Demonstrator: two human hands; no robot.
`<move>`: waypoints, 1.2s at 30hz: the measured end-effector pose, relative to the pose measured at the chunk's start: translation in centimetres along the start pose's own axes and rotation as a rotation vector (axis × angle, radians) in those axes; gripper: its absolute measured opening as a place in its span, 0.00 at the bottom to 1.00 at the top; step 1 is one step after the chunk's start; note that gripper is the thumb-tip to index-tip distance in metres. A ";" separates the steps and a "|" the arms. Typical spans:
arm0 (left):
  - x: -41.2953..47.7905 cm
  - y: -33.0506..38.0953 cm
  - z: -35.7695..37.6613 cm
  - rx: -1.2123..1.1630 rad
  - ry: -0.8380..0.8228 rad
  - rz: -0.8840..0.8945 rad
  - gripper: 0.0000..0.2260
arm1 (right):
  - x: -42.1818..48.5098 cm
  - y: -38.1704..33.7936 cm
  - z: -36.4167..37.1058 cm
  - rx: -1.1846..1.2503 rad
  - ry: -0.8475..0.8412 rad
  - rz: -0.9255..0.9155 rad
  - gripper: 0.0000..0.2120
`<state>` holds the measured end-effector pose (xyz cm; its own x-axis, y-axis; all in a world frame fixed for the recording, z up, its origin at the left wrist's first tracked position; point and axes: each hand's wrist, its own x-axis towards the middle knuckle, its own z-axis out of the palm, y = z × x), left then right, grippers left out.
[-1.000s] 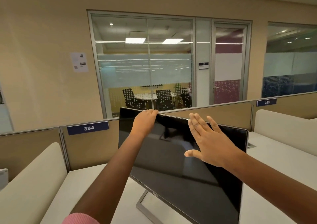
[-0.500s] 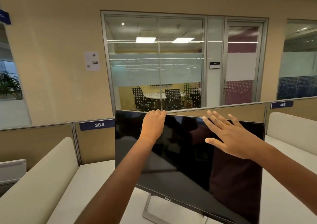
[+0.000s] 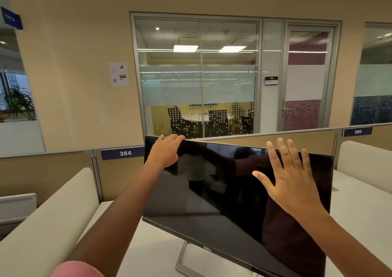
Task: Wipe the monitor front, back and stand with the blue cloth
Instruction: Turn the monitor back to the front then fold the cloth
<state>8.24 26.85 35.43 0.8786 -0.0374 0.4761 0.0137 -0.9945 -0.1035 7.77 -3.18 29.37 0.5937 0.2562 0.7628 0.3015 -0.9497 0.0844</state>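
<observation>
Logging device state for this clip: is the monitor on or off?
Off, or at least blank: the monitor screen is black throughout and shows only reflections. No power light is visible, so standby cannot be ruled out.

Partition (image 3: 275, 143) just behind monitor (image 3: 212, 204), open space above

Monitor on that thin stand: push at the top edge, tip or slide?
Probably tips or tilts before sliding: the monitor is a wide panel on a slim open-frame stand, and the left hand grips its top edge, high above the base. The panel looks thin and rigid, so likely light. Its glossy front may be slippery under the open right hand.
</observation>
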 end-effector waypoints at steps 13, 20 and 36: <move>-2.9 2.2 0.3 0.147 0.225 -0.085 0.19 | 2.6 4.2 2.4 0.039 -0.119 -0.073 0.44; -3.9 4.2 0.4 0.298 0.272 -0.175 0.12 | 3.9 5.8 3.1 0.098 -0.194 -0.101 0.46; -4.9 6.3 0.4 0.439 0.367 -0.243 0.14 | 5.2 7.5 3.8 0.193 -0.310 -0.134 0.36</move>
<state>4.21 20.78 32.05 0.6052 0.0759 0.7924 0.4559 -0.8491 -0.2669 15.99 -8.24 31.52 0.7281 0.4461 0.5204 0.5091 -0.8603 0.0252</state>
